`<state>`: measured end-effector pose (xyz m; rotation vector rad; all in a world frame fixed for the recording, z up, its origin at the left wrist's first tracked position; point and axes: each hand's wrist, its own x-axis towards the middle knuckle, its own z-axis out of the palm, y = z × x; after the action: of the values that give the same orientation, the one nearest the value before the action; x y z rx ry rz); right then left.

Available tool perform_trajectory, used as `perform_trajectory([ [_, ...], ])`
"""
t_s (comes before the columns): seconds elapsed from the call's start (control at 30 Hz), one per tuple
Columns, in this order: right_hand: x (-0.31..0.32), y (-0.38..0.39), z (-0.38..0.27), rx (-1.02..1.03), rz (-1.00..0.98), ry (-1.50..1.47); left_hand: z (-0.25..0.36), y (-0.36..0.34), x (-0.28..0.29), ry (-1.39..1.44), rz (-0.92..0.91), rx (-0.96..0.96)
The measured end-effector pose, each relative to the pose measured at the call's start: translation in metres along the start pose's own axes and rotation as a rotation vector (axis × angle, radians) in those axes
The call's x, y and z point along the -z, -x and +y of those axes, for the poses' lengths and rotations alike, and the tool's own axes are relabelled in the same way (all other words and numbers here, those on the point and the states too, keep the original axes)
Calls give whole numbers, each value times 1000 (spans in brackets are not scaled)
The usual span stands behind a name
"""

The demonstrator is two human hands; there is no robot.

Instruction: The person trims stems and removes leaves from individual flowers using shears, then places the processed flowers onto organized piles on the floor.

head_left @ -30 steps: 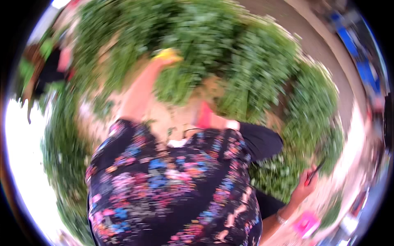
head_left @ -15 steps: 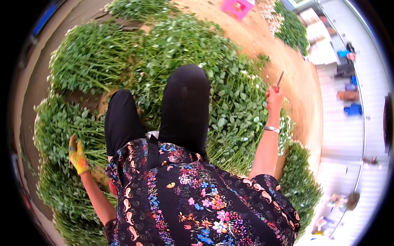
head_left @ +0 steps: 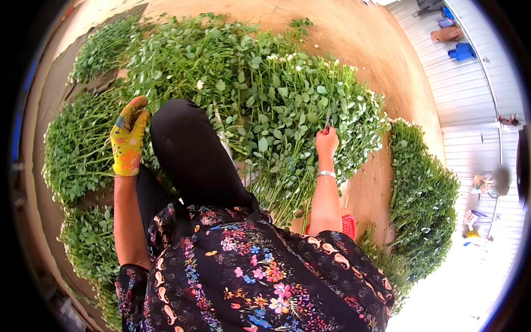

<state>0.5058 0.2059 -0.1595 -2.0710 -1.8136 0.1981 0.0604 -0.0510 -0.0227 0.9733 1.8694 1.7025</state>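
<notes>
Bare right hand is gripping a red-handled, pointed metal tool over green, leafy, white-flowered stems, upper centre.
Yellow floral-gloved left hand, left of frame, is hovering empty; a careless swing could be nicking leaves.

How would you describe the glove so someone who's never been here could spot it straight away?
Start with the big black-trousered knee, left of the picture's middle. Just left of it, the glove covers the left hand, above a bare forearm. It is yellow with orange-pink flower prints, unlike the green plants around it and the ungloved right hand.
</notes>
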Motion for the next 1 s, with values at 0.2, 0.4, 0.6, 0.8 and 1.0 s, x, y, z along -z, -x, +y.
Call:
perform_trajectory([
  [0.2, 46, -33, 19, -25, 377, -16, -6, -7, -5, 37, 34, 73],
  [0.4, 56, -43, 51, -146, -44, -23, -29, -11, 10, 129, 31, 117],
  [0.6, 127, -40, 14, 114, 330, -155, -23, -14, 14, 118, 45, 79],
  [0.8, 217, -30, -43, 372, 512, -231, -6, -27, 2, 174, 79, 34],
  [1.0, 228, 15, -153, 396, 15, -1206, 31, -43, -16, 326, 33, 16],
])
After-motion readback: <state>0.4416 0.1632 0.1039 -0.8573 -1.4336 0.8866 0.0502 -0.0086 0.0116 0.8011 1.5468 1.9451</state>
